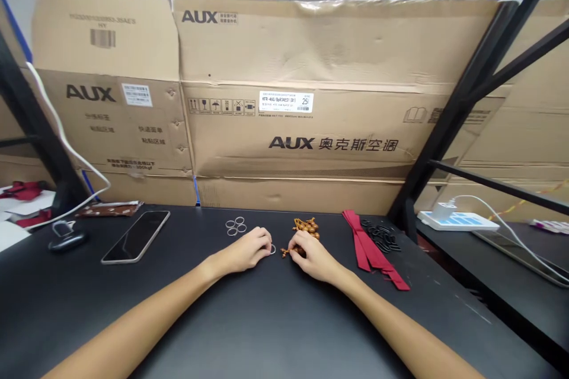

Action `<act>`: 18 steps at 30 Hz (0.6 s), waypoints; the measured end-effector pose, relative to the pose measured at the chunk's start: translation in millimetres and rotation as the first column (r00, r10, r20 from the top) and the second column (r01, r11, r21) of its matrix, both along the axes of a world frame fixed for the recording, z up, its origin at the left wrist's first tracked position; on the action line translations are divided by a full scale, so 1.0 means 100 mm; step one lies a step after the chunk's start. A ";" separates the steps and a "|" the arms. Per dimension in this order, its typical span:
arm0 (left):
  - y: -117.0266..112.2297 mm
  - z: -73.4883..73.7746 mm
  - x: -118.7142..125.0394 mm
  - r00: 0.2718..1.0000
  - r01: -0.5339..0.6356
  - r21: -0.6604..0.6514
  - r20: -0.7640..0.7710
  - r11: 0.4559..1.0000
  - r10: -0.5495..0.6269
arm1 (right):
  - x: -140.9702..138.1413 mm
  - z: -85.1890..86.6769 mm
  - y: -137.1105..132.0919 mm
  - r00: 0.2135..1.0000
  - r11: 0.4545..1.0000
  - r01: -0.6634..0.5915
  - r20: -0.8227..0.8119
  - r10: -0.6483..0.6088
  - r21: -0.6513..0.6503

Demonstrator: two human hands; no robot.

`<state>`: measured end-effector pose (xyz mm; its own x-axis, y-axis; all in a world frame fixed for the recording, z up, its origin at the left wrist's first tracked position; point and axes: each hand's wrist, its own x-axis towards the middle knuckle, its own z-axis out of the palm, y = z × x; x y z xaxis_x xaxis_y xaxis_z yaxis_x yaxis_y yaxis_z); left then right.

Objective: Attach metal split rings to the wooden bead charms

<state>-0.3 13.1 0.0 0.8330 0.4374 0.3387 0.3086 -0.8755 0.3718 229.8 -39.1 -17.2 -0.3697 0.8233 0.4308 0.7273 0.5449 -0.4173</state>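
Now the work sits at the middle of a black tabletop (178, 320), where the left hand (243, 250) and the right hand (311, 256) come close together without touching. The left hand's fingers (260, 243) are drawn together, with a small metal ring (272, 249) at their tips, apparently pinched there. The right hand's fingers (303, 247) curl down over a cluster of wooden beads (307, 230), and a short beaded end pokes out towards the left hand; the hand hides whether they pinch it. The step in hand looks like bringing the ring and the beads together, and this close spacing seems to call for a steady fingertip hold. Just beyond the left hand lie loose metal rings (235, 225), while past the right hand lie a red ribbon (371, 249) and a heap of small black loops (381, 235). A smartphone (136, 237) rests farther left.
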 end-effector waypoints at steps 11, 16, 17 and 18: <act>-0.11 -0.11 0.13 0.984 -0.103 -0.072 0.136 0.992 0.112 | -0.06 0.02 -0.03 0.995 0.998 -0.047 -0.095 0.042 -0.045; -0.18 -0.14 0.19 0.983 -0.135 -0.045 0.117 0.990 0.140 | -0.10 -0.02 -0.03 0.990 0.998 -0.054 -0.133 0.049 -0.037; -0.19 -0.15 0.20 0.983 -0.142 -0.034 0.110 0.989 0.145 | -0.11 -0.03 -0.03 0.988 0.998 -0.050 -0.146 0.043 -0.046; -0.19 -0.15 0.19 0.983 -0.148 -0.024 0.105 0.989 0.150 | -0.12 -0.04 -0.03 0.986 0.997 -0.047 -0.161 0.038 -0.055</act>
